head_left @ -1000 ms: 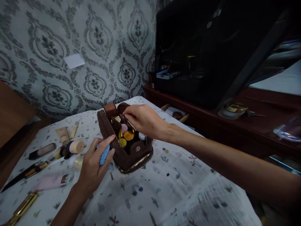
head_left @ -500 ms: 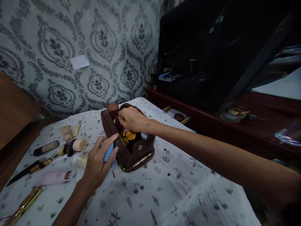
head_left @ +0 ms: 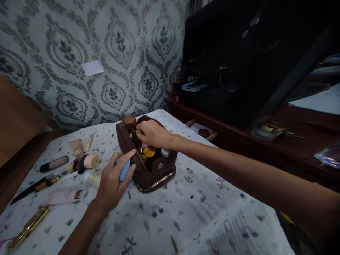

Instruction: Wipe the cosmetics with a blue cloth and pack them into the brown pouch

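Note:
A dark brown toiletry bag (head_left: 145, 177) with gold zips stands unzipped on the patterned cloth. My right hand (head_left: 154, 134) reaches into its far part with bent, closed fingers; whatever they grip is hidden. Inside the bag, below that hand, are round yellow-gold items (head_left: 149, 152) and a white one (head_left: 165, 153). My left hand (head_left: 114, 179) presses against the bag's left side, a bunched blue cloth (head_left: 124, 170) between thumb and fingers.
Several cosmetics lie to the left: a pink tube (head_left: 62, 197), a beige-capped bottle (head_left: 91, 161), a small tube (head_left: 76, 148) and a gold item (head_left: 30, 226). A partly open drawer (head_left: 203, 131) and a dark screen (head_left: 225, 63) are at the right.
The view has shifted slightly, so everything sits a little farther right. Both hands keep their places at the bag, and the blue cloth remains in my left hand.

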Demonstrator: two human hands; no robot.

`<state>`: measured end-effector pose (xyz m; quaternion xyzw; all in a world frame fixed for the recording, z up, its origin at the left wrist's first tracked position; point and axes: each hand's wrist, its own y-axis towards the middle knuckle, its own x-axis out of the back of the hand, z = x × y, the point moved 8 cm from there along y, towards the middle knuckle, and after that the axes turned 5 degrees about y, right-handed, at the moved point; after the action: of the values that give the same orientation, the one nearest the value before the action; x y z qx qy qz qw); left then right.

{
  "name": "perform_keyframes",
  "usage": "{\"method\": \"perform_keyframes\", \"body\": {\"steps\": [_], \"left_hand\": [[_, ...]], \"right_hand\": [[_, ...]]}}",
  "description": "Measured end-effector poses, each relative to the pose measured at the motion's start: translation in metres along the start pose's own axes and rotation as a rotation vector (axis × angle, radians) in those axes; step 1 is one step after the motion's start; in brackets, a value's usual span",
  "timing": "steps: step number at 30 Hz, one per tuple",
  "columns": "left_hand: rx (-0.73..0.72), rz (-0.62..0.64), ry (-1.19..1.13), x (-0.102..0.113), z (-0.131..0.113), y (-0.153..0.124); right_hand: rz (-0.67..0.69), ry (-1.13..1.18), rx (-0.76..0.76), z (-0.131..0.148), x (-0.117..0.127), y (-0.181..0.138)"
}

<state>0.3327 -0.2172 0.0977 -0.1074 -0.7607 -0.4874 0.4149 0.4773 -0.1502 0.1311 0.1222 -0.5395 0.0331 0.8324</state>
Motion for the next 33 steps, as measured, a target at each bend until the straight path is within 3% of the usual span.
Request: {"method": "perform_keyframes", "body": {"steps": [12, 21, 28, 33], "left_hand": [[-0.028, -0.013, -0.008, 0.001, -0.001, 0.001], [-0.026, -0.003, -0.023, -0.001, 0.001, -0.002], [-0.016, -0.012, -0.022, -0.002, 0.001, -0.002], [-0.027, -0.022, -0.031, 0.0, 0.0, -0.002]], "right_hand": [[-0.111, -0.026, -0.002, 0.001, 0.006, 0.003], [-0.046, -0.013, -0.045, 0.003, 0.005, 0.009], [0.022, 0.256, -0.138, -0.008, -0.004, 0.016], [0.025, 0.299, -0.143, -0.011, -0.005, 0.017]]}}
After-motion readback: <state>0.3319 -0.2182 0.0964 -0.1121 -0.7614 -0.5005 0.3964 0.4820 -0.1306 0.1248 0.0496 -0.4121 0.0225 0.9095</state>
